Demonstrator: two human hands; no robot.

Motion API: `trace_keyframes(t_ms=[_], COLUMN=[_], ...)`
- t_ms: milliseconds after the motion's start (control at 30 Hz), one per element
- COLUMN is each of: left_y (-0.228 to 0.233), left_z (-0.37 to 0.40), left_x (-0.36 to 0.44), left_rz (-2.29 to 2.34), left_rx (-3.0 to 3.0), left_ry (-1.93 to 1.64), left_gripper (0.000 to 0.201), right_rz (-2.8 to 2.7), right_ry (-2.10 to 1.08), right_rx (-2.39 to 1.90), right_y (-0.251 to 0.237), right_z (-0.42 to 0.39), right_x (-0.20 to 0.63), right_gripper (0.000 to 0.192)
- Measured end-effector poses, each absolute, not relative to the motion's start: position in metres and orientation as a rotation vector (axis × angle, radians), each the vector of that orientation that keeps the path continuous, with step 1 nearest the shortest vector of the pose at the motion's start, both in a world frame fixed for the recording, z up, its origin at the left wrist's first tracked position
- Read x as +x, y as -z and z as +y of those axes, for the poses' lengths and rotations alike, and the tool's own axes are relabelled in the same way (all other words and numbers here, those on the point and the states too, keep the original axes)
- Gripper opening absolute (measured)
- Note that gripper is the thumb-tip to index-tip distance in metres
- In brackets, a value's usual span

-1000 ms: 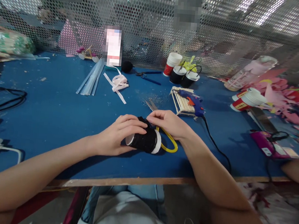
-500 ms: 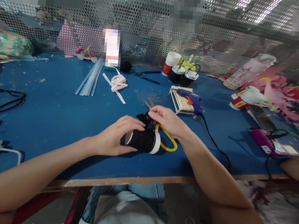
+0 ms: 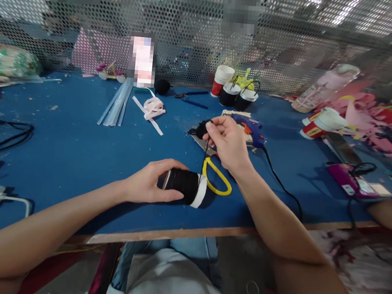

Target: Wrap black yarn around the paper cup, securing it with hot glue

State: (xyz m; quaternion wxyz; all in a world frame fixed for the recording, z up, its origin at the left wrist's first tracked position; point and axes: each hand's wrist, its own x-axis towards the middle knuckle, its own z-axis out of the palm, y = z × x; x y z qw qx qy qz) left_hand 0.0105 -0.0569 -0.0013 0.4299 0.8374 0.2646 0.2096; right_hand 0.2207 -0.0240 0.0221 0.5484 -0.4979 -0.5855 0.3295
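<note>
Blue felt-covered table point(image 3: 61, 153) with a bare wooden front edge, backed by a perforated metal screen point(image 3: 192, 27). Near the front edge, a paper cup wrapped in black yarn point(image 3: 184, 187), on its side, long axis left to right, white rim toward the right. Left hand point(image 3: 151, 184) clasped around the cup's left end, pinning it to the table. Right hand point(image 3: 229, 143) raised above and behind the cup, pinching a small wad of black yarn point(image 3: 201, 129), one strand running down to the cup. Yellow-handled scissors point(image 3: 214, 178) flat just right of the cup. Blue glue gun point(image 3: 249, 126) behind the right hand. At the back, two black cups with wire handles point(image 3: 237, 97) beside a stack of red-and-white paper cups point(image 3: 220, 79); contents not visible. Another stack of cups point(image 3: 323, 122) on its side at the right.
</note>
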Motion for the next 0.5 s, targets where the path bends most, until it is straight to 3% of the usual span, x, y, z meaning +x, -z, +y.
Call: trace_keyframes(t_ms=[500], left_y=[0.002], left_z=[-0.057], left_x=[0.008], left_rz=[0.557], left_rx=[2.155], left_ry=[-0.691], left_gripper=[0.051], right_rz=[-1.633], right_ry=[-0.55], right_rx=[-1.296], right_y=[-0.009], right_z=[-0.014], right_x=[0.217], right_gripper=[0.01])
